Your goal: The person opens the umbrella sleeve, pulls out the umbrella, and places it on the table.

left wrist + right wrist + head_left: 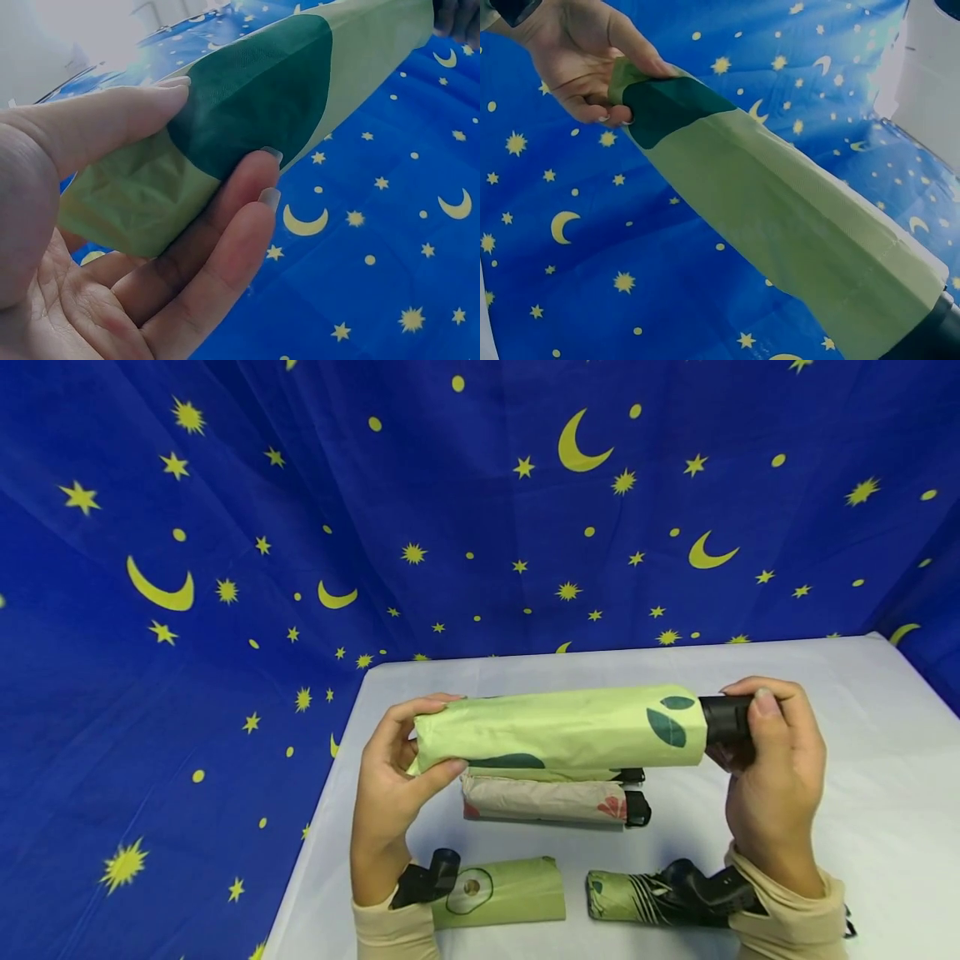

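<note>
A folded umbrella (pixel 562 727) in a light green sleeve with dark green leaves is held level above the table. My left hand (pixel 397 768) pinches the sleeve's far-left end between thumb and fingers. In the left wrist view that hand's thumb lies on top of the green fabric (pixel 255 97), with fingers beneath. My right hand (pixel 780 760) grips the black handle (pixel 726 720) at the other end, thumb on the near side. From the right wrist, the sleeve (pixel 780 202) stretches away to the left hand (pixel 592 60), and the handle shows at the lower right corner.
On the white table (pixel 885 827) behind the hands lies a beige folded umbrella (pixel 547 800) with red flowers, beside a partly hidden green one (pixel 555 773). Nearer lie an avocado-print green piece (pixel 517 893) and a green-and-black folded umbrella (pixel 622 896). A blue star-and-moon curtain (pixel 480 510) hangs behind.
</note>
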Demonstrator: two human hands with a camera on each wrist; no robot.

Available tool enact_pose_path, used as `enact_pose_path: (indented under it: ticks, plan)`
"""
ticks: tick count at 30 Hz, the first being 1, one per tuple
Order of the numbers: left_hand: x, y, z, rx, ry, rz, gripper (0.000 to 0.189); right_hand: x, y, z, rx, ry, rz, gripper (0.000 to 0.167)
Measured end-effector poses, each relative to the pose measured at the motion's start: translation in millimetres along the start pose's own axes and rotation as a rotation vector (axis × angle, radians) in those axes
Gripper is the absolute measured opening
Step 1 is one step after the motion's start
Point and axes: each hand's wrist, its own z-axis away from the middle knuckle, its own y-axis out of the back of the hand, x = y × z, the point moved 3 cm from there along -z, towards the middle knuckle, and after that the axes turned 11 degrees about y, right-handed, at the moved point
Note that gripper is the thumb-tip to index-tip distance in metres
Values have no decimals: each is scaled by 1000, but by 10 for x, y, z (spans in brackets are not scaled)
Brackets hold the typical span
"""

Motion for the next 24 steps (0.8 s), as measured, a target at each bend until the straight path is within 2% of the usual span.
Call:
enact_pose_path:
  ticks: [2,5,9,12,17,24]
  plan:
    - [6,6,5,8,2,-5,55,-9,6,-3,-29,-7,-1,23]
    - [17,34,11,34,-2,-5,53,-39,30,-20,-158,-31,-22,21]
    - [40,93,23,58,-26,27,49,-105,93,-42,-385,-143,-8,24]
    - [63,121,30,57,-51,48,47,-152,153,-48,-487,-227,38,35]
    - [84,121,40,53,-59,56,47,-199,203,-61,-539,-243,59,41]
    - [97,98,57,56,-48,48,47,-216,216,-77,-599,-164,86,36]
